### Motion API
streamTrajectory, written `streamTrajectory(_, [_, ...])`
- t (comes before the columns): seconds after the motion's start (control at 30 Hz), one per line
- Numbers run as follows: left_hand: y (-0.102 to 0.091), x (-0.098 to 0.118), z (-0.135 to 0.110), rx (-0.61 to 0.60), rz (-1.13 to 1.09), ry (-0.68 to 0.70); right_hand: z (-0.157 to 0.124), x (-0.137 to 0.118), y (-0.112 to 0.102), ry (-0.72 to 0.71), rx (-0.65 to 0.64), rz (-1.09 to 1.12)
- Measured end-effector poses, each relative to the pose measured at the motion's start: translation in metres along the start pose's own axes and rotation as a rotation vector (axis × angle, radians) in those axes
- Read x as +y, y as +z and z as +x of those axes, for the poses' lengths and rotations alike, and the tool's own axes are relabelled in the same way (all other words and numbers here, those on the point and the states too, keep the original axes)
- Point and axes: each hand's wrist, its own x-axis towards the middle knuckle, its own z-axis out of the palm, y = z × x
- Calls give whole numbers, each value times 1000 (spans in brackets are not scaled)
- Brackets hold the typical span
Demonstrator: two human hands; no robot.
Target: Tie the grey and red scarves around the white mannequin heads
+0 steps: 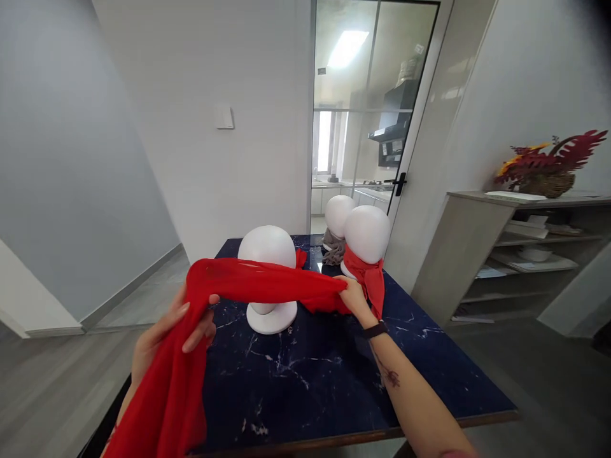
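A bright red scarf point(262, 282) stretches between my two hands, in front of a white mannequin head point(267, 242) on a round base. My left hand point(176, 327) grips the scarf at the left, with a long loose length hanging down toward the lower left. At the right, my right hand point(352, 294) has its fingers closed on the scarf, and more red cloth bunches below and behind it. The scarf hides the middle of the head. A bit of red cloth point(300, 257) also shows behind the head on its right side.
A second white head point(366, 232) with a lighter red scarf point(370, 277) stands behind my right hand. Beyond it is another head point(338, 215) with a grey scarf point(334, 248). They rest on a dark blue marbled table point(296, 401). A shelf unit point(477, 229) stands at the right.
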Motion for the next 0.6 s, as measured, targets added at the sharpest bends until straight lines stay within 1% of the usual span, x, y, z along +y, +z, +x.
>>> streamTrajectory(0.1, [-4,4,-6,3,42,-17,-21,-10,-14,139,-225,379])
streamTrajectory(0.13, [-7,5,-7,2,42,-13,-30,-12,-21,196,-268,489])
streamTrajectory(0.2, [-16,8,-10,-15,33,-1,-48,-15,-39,280,-285,634])
streamTrajectory(0.23, [-20,9,-10,-30,30,-3,-55,-15,-50,294,-273,662])
streamTrajectory(0.3, [-26,9,-9,-68,35,-29,-65,-14,-74,278,-239,631])
streamTrajectory(0.33, [-27,8,-8,-85,37,-45,-68,-13,-85,256,-220,577])
streamTrajectory(0.4, [-26,4,-7,-111,29,-64,-70,-13,-102,206,-186,368])
streamTrajectory(0.43, [-24,2,-6,-126,26,-72,-70,-15,-106,178,-170,228])
streamTrajectory(0.5, [-18,-2,-5,-165,31,-104,-73,-26,-104,99,-156,-15])
streamTrajectory(0.53, [-15,-4,-4,-192,41,-133,-76,-35,-97,49,-177,-72])
streamTrajectory(0.57, [-12,-6,-3,-226,57,-170,-80,-48,-87,-3,-217,-68])
streamTrajectory(0.6, [-9,-7,-3,-268,78,-212,-85,-63,-73,-58,-275,-11])
